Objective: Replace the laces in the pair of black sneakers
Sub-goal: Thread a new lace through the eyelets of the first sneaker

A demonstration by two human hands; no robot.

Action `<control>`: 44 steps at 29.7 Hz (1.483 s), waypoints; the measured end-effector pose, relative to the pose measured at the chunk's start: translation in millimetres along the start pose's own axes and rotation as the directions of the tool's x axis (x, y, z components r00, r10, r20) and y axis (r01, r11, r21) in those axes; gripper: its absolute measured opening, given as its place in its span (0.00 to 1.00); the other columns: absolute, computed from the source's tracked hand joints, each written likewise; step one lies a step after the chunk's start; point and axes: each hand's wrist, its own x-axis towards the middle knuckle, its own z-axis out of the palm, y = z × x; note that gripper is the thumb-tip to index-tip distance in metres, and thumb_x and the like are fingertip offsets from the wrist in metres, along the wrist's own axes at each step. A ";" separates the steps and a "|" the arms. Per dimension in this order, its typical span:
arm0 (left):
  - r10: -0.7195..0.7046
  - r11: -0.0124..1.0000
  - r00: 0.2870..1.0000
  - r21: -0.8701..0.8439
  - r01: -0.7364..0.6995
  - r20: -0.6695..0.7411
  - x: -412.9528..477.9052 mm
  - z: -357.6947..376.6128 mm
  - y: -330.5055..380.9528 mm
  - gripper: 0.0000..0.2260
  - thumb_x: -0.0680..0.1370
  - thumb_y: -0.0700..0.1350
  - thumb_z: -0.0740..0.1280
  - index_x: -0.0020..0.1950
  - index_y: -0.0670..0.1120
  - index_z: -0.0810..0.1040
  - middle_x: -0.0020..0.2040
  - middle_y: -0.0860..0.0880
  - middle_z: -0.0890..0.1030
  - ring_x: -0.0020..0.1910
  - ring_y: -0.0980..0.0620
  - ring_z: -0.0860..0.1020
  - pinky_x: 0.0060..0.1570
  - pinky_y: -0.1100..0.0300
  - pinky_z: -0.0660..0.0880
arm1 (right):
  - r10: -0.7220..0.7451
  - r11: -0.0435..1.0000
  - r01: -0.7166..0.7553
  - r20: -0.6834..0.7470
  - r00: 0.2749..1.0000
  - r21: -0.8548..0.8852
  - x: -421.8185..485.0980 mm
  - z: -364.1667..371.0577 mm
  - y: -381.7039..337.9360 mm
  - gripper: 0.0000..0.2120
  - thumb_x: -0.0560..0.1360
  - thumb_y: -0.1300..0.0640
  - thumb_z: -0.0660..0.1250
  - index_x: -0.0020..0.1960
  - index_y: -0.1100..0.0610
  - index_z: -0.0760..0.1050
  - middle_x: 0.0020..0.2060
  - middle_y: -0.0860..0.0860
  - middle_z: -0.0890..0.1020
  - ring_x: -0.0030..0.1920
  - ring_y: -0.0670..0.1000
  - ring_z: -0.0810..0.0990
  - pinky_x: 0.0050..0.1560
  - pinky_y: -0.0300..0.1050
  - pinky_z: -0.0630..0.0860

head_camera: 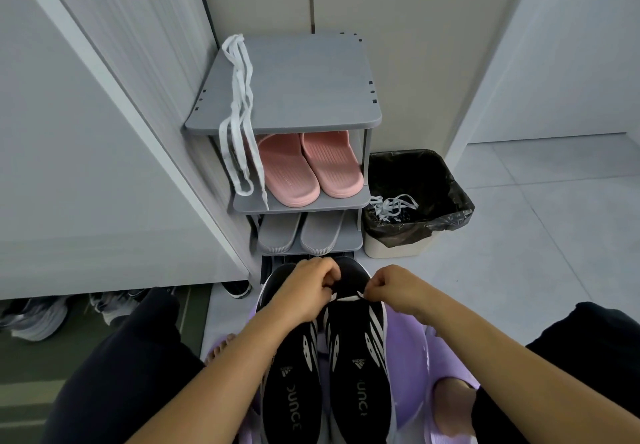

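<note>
Rack [304, 73]: grey, tiered, against the wall. Pink slippers [308, 166] sit on the second shelf and grey slippers [301, 232] on the third.

Bin [446, 197]: black liner, on the floor just right of the rack.

Sneakers: a black pair, side by side on a purple plastic base [408, 350] between the person's knees; what the base is I cannot tell. Both long axes run straight away from the person, toes toward the rack and heels toward the camera, insoles showing. Left sneaker [294, 391] touches the right sneaker [360, 391] along the inner sides.

Left hand [304, 287]: over the forefoot of the right sneaker. Fingers [327, 275] are curled tight, pinching one end of a short white lace [348, 297].

Right hand [391, 287]: at the sneaker's right edge, fingers curled narrow, pinching the other end. The lace lies crosswise over the sneaker.

Rack laces [239, 97]: white, along the left edge of the top shelf, hanging over its front edge.

Bin laces [391, 206]: a white tangle at the bin's left wall.
</note>
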 end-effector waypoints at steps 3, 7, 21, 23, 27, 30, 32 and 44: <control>0.098 0.975 0.995 0.201 -0.093 -0.012 -8.5 -4.4 -6.8 0.09 0.75 0.41 0.66 0.55 0.47 0.75 0.54 0.52 0.75 0.54 0.52 0.69 0.53 0.62 0.66 | -0.045 0.994 0.041 -0.035 0.998 -0.106 0.6 1.0 0.8 0.07 0.73 0.61 0.65 0.36 0.56 0.72 0.36 0.51 0.75 0.36 0.48 0.72 0.35 0.38 0.67; 0.178 0.914 0.984 0.369 -0.167 0.004 -7.5 -1.2 -11.2 0.08 0.76 0.47 0.66 0.55 0.49 0.76 0.53 0.52 0.75 0.56 0.52 0.69 0.53 0.62 0.61 | -0.072 0.990 0.060 -0.092 0.993 -0.127 -0.3 5.2 0.4 0.09 0.74 0.56 0.66 0.36 0.56 0.71 0.37 0.52 0.76 0.37 0.48 0.73 0.33 0.37 0.66; 0.177 0.935 0.982 0.324 -0.147 -0.064 -4.5 1.6 -13.2 0.10 0.77 0.46 0.61 0.46 0.45 0.81 0.48 0.50 0.73 0.52 0.51 0.70 0.50 0.60 0.64 | -0.127 0.968 0.102 -0.095 0.987 -0.229 -1.1 3.4 0.9 0.05 0.73 0.60 0.64 0.39 0.59 0.74 0.38 0.54 0.76 0.38 0.49 0.72 0.31 0.35 0.65; -0.047 0.995 0.999 0.090 0.047 -0.002 -0.7 0.1 -15.0 0.10 0.77 0.46 0.64 0.47 0.41 0.81 0.49 0.49 0.71 0.54 0.49 0.70 0.54 0.60 0.66 | -0.113 0.967 0.081 -0.119 0.986 -0.243 -0.8 2.8 2.8 0.06 0.73 0.60 0.63 0.39 0.60 0.74 0.37 0.55 0.76 0.36 0.49 0.72 0.31 0.36 0.65; -0.188 0.981 0.979 0.054 0.184 0.082 -0.2 -2.1 -8.6 0.14 0.78 0.50 0.63 0.46 0.40 0.81 0.50 0.49 0.70 0.55 0.47 0.71 0.53 0.58 0.64 | -0.118 0.946 0.072 -0.130 0.984 -0.315 0.8 2.4 1.4 0.10 0.74 0.59 0.63 0.35 0.56 0.69 0.39 0.53 0.77 0.37 0.48 0.73 0.32 0.37 0.66; -0.202 0.967 0.974 0.178 0.183 0.099 2.5 -1.7 -4.5 0.15 0.80 0.49 0.59 0.48 0.40 0.79 0.56 0.45 0.72 0.59 0.45 0.68 0.58 0.53 0.63 | -0.133 0.926 0.083 -0.114 0.984 -0.367 2.9 4.9 0.5 0.11 0.74 0.58 0.62 0.34 0.51 0.66 0.41 0.51 0.76 0.42 0.50 0.73 0.40 0.41 0.68; -0.177 0.976 0.981 0.145 0.165 0.076 2.0 -2.5 -3.3 0.11 0.79 0.50 0.60 0.48 0.43 0.76 0.55 0.47 0.73 0.58 0.46 0.68 0.58 0.53 0.63 | -0.130 0.928 0.076 -0.127 0.983 -0.366 4.5 6.2 2.5 0.10 0.74 0.57 0.62 0.35 0.51 0.66 0.42 0.50 0.76 0.43 0.50 0.73 0.42 0.41 0.68; -0.123 0.987 0.992 0.112 0.118 0.037 0.4 -3.2 0.9 0.07 0.77 0.46 0.62 0.51 0.49 0.78 0.53 0.51 0.78 0.56 0.52 0.74 0.59 0.56 0.62 | -0.431 0.825 0.330 -0.134 0.892 -0.460 9.5 22.9 -0.6 0.11 0.72 0.51 0.68 0.53 0.51 0.76 0.46 0.46 0.70 0.47 0.48 0.74 0.48 0.41 0.70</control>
